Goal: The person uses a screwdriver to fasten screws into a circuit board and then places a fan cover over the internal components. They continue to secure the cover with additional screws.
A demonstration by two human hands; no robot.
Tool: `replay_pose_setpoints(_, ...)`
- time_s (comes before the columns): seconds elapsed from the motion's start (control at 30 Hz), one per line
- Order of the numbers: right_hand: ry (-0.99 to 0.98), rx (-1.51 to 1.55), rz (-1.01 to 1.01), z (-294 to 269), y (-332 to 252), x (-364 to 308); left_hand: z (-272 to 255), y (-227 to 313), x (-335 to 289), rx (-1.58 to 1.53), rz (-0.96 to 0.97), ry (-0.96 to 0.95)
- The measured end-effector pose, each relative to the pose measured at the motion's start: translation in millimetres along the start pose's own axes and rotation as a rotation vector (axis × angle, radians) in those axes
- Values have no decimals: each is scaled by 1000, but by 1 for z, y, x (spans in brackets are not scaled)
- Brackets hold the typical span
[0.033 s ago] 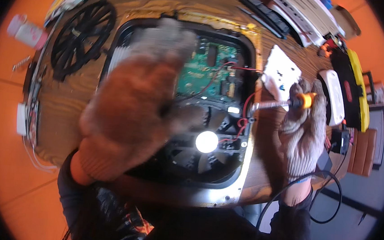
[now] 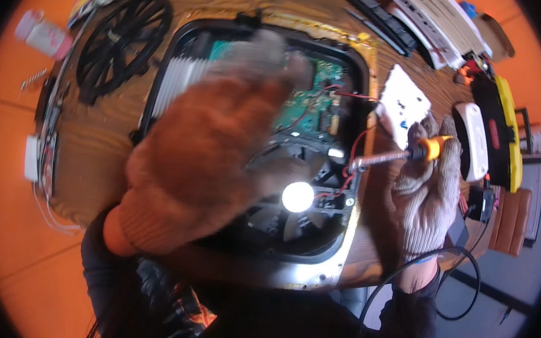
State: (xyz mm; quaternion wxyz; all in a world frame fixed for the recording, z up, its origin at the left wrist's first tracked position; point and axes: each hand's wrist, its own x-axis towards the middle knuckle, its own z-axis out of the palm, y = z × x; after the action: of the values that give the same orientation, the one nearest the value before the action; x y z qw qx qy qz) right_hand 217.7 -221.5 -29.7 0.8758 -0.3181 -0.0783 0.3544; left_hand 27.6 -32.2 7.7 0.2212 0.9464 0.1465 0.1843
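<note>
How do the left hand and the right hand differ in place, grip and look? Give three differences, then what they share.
The left hand is over the green circuit board; the right hand is off to its right. The right holds a yellow-handled tool; no tool shows in the left. The left looks larger and blurred; the right, smaller and sharper. Both wear knitted gloves.
</note>
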Motion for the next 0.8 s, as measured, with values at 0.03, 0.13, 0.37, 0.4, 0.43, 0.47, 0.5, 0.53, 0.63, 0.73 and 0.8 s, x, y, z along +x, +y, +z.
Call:
replay_pose_setpoints(0.03,7,0,0,4,7,-7,15,0,3,-73,95,87)
replay_pose_setpoints(0.13,62,8,75,11,15,-17,20,2,-7,-63,249,34)
replay_pose_setpoints(0.37,102,-223,-74,18,10,-16,12,-1,-11,95,262,-55)
replay_pose_setpoints(0.4,144,-217,-118,20,8,-18,13,-2,-11,111,262,-64)
replay_pose_setpoints(0.43,98,-233,-123,22,6,-21,14,-3,-10,120,258,-85)
replay_pose_setpoints(0.47,135,-237,-168,23,5,-25,16,-4,-10,124,262,-92)
replay_pose_setpoints(0.5,110,-207,-95,24,4,-28,17,-4,-10,151,255,-120)
replay_pose_setpoints(0.53,138,-211,-81,24,3,-31,18,-4,-10,174,255,-133)
replay_pose_setpoints(0.63,134,-234,-66,23,2,-35,18,-3,-9,198,231,-174)
replay_pose_setpoints(0.73,133,-224,-35,20,2,-33,16,-1,-7,195,233,-208)
replay_pose_setpoints(0.8,77,-212,-32,17,0,-32,16,-1,-6,187,237,-223)
